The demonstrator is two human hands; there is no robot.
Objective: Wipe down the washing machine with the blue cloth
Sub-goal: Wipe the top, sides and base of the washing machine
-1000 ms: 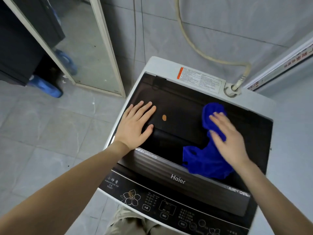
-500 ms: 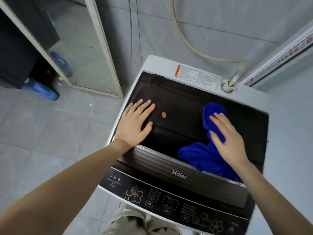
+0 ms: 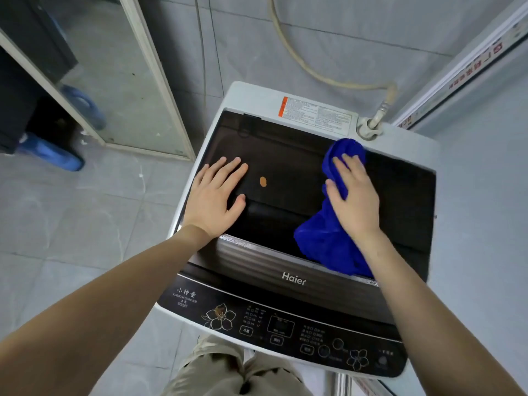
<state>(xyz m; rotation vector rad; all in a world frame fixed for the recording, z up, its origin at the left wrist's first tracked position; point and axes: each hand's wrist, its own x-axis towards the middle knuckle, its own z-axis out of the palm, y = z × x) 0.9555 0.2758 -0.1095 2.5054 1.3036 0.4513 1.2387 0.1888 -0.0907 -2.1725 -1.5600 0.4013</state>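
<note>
The right hand [image 3: 354, 195] is pressing flat, fingers straight, on the blue cloth [image 3: 323, 241] stretching front-to-back along the right side of the washing machine [image 3: 257, 100], while the left hand [image 3: 217, 198] is resting spread on its left.

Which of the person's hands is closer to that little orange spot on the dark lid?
Left. The left hand lies flat just left of the orange spot, not touching it. The right hand presses the blue cloth farther off, to the spot's right.
</note>
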